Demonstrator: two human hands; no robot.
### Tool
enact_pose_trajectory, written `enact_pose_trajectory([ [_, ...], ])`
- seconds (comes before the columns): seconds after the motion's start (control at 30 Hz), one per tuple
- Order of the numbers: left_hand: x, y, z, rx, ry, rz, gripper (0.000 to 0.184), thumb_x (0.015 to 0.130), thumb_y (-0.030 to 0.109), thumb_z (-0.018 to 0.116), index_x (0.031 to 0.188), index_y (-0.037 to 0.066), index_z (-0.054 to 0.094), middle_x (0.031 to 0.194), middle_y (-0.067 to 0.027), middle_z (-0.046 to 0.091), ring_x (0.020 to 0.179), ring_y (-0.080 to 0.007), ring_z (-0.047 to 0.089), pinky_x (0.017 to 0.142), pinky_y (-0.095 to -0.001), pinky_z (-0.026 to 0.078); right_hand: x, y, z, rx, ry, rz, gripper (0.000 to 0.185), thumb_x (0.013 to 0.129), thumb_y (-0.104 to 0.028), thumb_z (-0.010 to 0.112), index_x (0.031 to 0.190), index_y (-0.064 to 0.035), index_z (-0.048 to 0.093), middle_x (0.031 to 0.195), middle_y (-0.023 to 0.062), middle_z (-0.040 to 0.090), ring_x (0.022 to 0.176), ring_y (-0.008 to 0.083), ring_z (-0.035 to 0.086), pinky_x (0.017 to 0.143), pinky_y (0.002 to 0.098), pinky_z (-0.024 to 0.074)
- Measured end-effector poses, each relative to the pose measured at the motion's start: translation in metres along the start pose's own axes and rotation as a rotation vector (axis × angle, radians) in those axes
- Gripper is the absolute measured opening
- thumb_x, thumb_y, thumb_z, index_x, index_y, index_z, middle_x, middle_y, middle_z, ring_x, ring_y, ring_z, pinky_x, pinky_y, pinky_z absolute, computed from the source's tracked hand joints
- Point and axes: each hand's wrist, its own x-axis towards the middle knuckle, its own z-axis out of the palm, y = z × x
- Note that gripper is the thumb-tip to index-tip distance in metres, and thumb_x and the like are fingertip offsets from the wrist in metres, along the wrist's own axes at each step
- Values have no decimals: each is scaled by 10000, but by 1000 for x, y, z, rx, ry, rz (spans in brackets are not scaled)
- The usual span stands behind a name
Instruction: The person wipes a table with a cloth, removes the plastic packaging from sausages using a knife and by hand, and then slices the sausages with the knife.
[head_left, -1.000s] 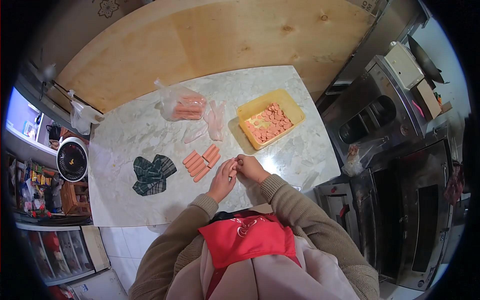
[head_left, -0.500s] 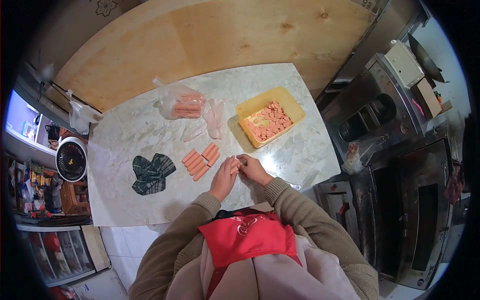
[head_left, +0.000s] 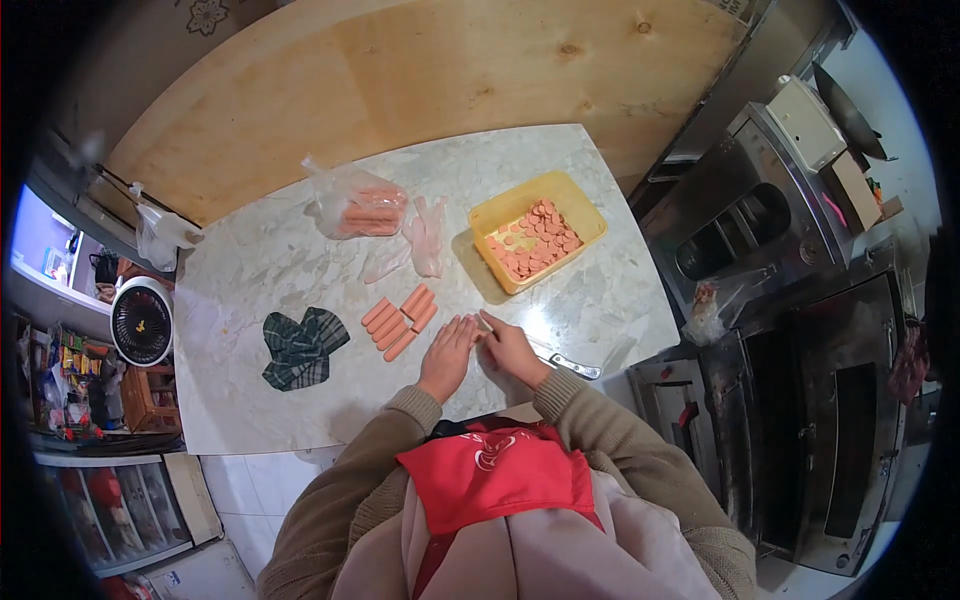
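Observation:
My left hand [head_left: 449, 352] rests on the marble-patterned table with its fingers pressed together over sausages, mostly hidden beneath them. Close against it on the right is my right hand [head_left: 508, 346], fingers curled at the sausages' ends. A knife [head_left: 575, 367] lies beside my right wrist, its handle showing and its blade partly hidden. Several whole sausages [head_left: 391, 326] lie in two groups left of my left hand. Beyond my hands, a yellow tub [head_left: 592, 222] holds many sausage slices [head_left: 540, 243].
A clear bag of sausages [head_left: 370, 212] and an emptied wrapper [head_left: 425, 240] lie at the back. A dark checked cloth [head_left: 303, 348] is on the left. A fan [head_left: 141, 320] stands past the left edge, metal ovens [head_left: 745, 225] at the right.
My right hand has shifted slightly right and down, and its fingers have changed pose. More of the knife handle shows beside my right wrist. My left hand lies flatter over the sausages.

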Motion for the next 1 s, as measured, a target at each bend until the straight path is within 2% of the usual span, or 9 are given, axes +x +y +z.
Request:
enact_pose_trajectory([
  [0.07, 0, 1, 0, -71, 58, 10, 354, 818, 62, 473, 1165, -4, 455, 1169, -168, 497, 1121, -339, 443, 959, -431, 335, -28, -6, -19, -173, 109, -145, 329, 844, -66, 466, 1169, -27, 497, 717, 118, 595, 574, 169, 561, 568, 288, 466],
  [0.2, -1, -5, 3, 1, 48, 80, 344, 810, 90, 485, 1142, 3, 481, 1184, -132, 502, 1134, -302, 443, 950, -414, 350, -134, 38, -52, -296, 173, -242, 315, 774, 17, 469, 1069, -53, 555, 880, 173, 589, 783, 320, 576, 697, 342, 459],
  [0.33, 1, -2, 1, -7, 61, 78, 321, 801, 79, 495, 1114, 13, 501, 1165, -127, 510, 1123, -306, 451, 948, -417, 352, -241, 141, -43, -670, -44, 275, 316, 782, -235, 537, 1038, -50, 555, 974, 150, 564, 855, 339, 553, 730, 399, 451],
  [0.37, 2, -2, 2, -11, 59, 83, 321, 801, 79, 495, 1114, 13, 501, 1165, -127, 510, 1123, -306, 451, 948, -417, 352, -241, 112, -39, -670, -40, 280, 316, 782, -235, 537, 1038, -50, 555, 974, 150, 564, 855, 339, 553, 730, 399, 451],
  [0.43, 2, -2, 2, -22, 59, 79, 323, 792, 77, 504, 1109, 13, 500, 1151, -127, 514, 1122, -313, 448, 949, -421, 351, -246, 54, -27, -599, -38, 854, 460, 805, -379, 480, 1151, -76, 482, 990, 127, 549, 872, 324, 538, 725, 431, 445],
  [0.73, 7, -7, 2, -121, -12, 21, 283, 748, 51, 539, 1030, 27, 542, 1136, -143, 508, 1144, -349, 411, 955, -442, 337, -270, 225, -18, -969, -222, 866, 518, 840, -418, 392, 1269, -129, 361, 1082, 151, 511, 949, 309, 507, 710, 458, 435],
  [0.8, 7, -2, -2, -147, -10, 19, 283, 750, 51, 538, 1032, 25, 542, 1137, -144, 507, 1145, -353, 407, 955, -441, 336, -255, 201, -29, -874, 93, 922, 469, 842, -291, 423, 1261, -87, 373, 1130, 175, 472, 981, 324, 487, 755, 451, 427],
  [0.87, 9, -1, -7, -192, 7, 13, 283, 755, 50, 535, 1036, 21, 542, 1139, -145, 505, 1148, -360, 400, 955, -438, 334, -241, 229, -38, -616, 666, 555, 430, 800, -130, 466, 1219, -47, 416, 1141, 187, 448, 998, 346, 465, 817, 442, 393],
  [1.0, 8, -2, -7, -151, -7, 52, 298, 766, 46, 526, 1062, 16, 529, 1132, -150, 508, 1138, -374, 404, 953, -431, 333, -166, 106, -62, -588, 954, -36, 380, 748, -27, 509, 1127, -55, 498, 1066, 151, 484, 983, 310, 451, 859, 414, 337],
])
